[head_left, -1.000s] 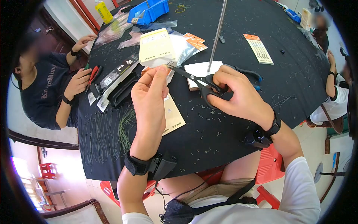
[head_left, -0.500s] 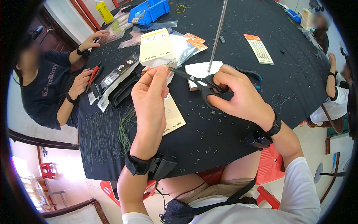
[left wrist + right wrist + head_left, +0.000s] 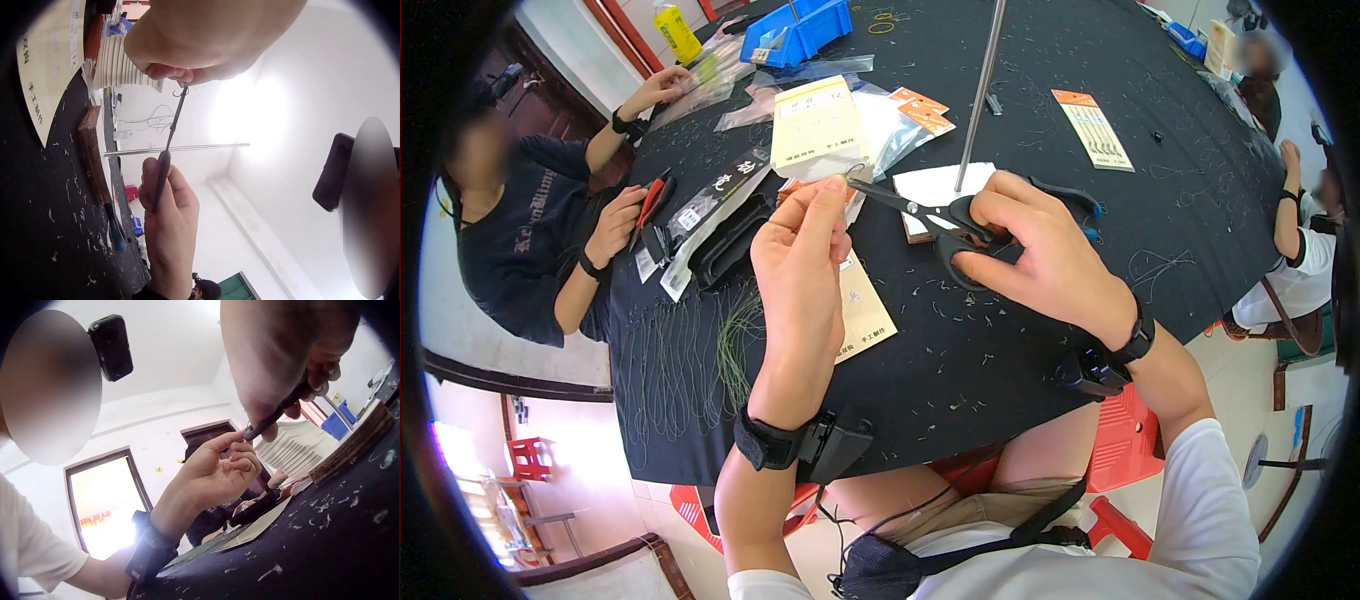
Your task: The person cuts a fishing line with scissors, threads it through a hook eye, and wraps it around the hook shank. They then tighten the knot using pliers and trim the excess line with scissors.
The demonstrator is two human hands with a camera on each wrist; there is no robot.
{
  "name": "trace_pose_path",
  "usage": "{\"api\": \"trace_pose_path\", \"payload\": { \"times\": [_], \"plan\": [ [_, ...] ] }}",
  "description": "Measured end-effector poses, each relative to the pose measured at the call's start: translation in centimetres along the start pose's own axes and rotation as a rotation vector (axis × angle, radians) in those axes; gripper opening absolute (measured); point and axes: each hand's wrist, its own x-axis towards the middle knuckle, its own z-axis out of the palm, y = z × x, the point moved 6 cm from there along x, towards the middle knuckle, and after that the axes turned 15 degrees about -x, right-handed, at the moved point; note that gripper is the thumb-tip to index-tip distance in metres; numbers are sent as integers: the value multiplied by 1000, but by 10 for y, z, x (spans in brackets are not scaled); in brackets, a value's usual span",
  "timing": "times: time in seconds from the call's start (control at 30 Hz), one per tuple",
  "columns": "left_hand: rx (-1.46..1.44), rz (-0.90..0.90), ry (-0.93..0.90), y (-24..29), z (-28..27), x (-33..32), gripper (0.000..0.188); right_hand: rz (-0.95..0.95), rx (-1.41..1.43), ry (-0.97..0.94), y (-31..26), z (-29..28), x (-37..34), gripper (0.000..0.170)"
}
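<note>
My left hand (image 3: 800, 260) pinches a tiny fish hook (image 3: 177, 94) between thumb and forefinger, and most of it is hidden by the fingertips. Black-handled scissors (image 3: 915, 208) are gripped in my right hand (image 3: 1040, 245), its thumb and fingers in the loops. Their blade tips reach right to the left fingertips, over the table. Below my left hand lies a cream printed card (image 3: 865, 318). A stack of cream cards (image 3: 820, 130) stands just beyond it.
A metal rod (image 3: 982, 100) rises from a white-topped block (image 3: 920, 190), with pliers (image 3: 1070, 195) behind. Green line (image 3: 738, 345) lies at the left edge. Further off are a hook card (image 3: 1093, 130) and a blue bin (image 3: 800, 35). Another person (image 3: 530, 220) sits at left.
My hands and the scissors stay almost still. The person at left has reached one hand further forward over the plastic bags.
</note>
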Motion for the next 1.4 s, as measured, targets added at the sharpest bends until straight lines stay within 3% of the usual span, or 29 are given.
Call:
{"api": "trace_pose_path", "payload": {
  "times": [0.97,1.4],
  "plan": [
    [-7,-25,1,-2,1,-1,12,40,49,-54,3,4,-1,24],
    [15,5,-46,3,4,1,14,-37,90,-69,1,5,2,26]
  ]
}}
